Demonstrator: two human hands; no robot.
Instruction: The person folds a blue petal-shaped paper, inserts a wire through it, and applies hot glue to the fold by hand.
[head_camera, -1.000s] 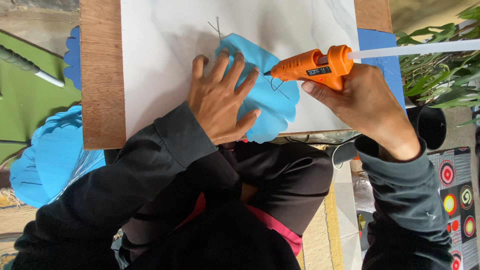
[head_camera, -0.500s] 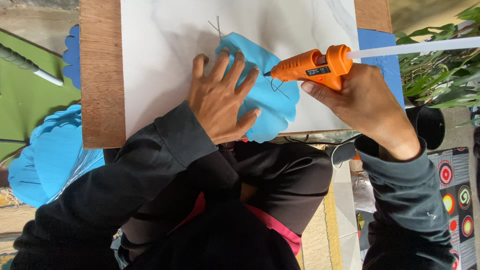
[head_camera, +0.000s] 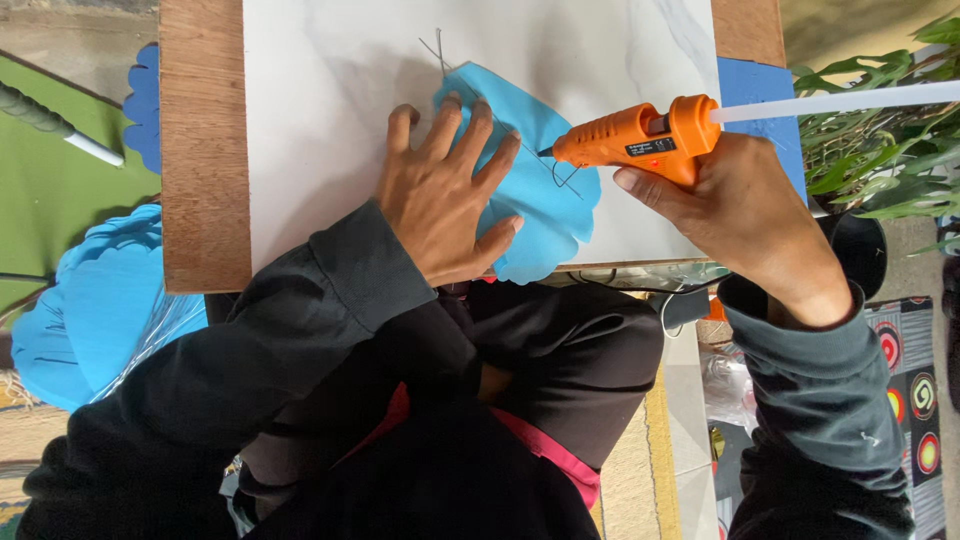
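Our left hand (head_camera: 440, 200) lies spread flat on the blue petal-shaped cutout (head_camera: 545, 195) on the white desk (head_camera: 320, 100); our right hand (head_camera: 735, 215) grips the orange glue gun (head_camera: 640, 138), nozzle touching the cutout; we judge steady pressure and slow beads best.

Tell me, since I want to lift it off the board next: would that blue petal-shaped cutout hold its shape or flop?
The blue cutout looks thin and flat under the left hand, so it would probably droop and weigh little. A thin wire sticks out past its top edge and may stiffen the middle. The glue gun tip touches it, so fresh glue may make it stick.
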